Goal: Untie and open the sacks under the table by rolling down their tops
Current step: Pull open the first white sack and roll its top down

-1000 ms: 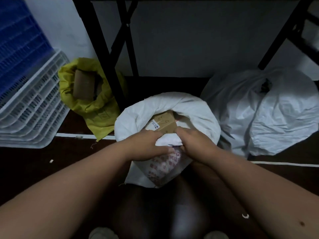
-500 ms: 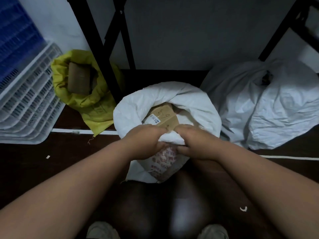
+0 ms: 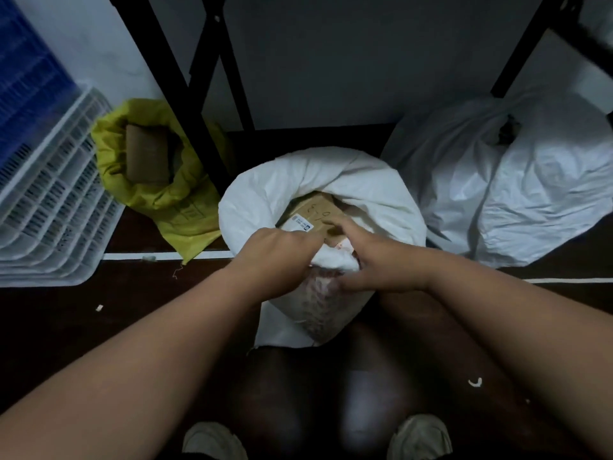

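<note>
A white woven sack (image 3: 265, 197) stands on the dark floor in the middle, its top rolled into a thick rim, with a brown cardboard box (image 3: 318, 215) showing inside. My left hand (image 3: 277, 257) grips the near part of the rolled rim, fingers curled over it. My right hand (image 3: 374, 260) holds the same near rim beside it, with fingers reaching in toward the box. A yellow sack (image 3: 185, 207) at the left is open, a brown roll inside it. At the right lies a larger white sack (image 3: 517, 194), bunched shut at its top.
Black table legs (image 3: 185, 94) rise between the yellow and middle sacks, and another at the upper right. White slatted crates (image 3: 49, 207) and a blue crate (image 3: 26, 94) stand at the left. A white line (image 3: 132, 256) crosses the floor. My shoes (image 3: 212, 441) show at the bottom.
Both hands have shifted slightly up along the near rim, and my right fingers now reach further over it toward the box. The camera has moved closer to the sack.
</note>
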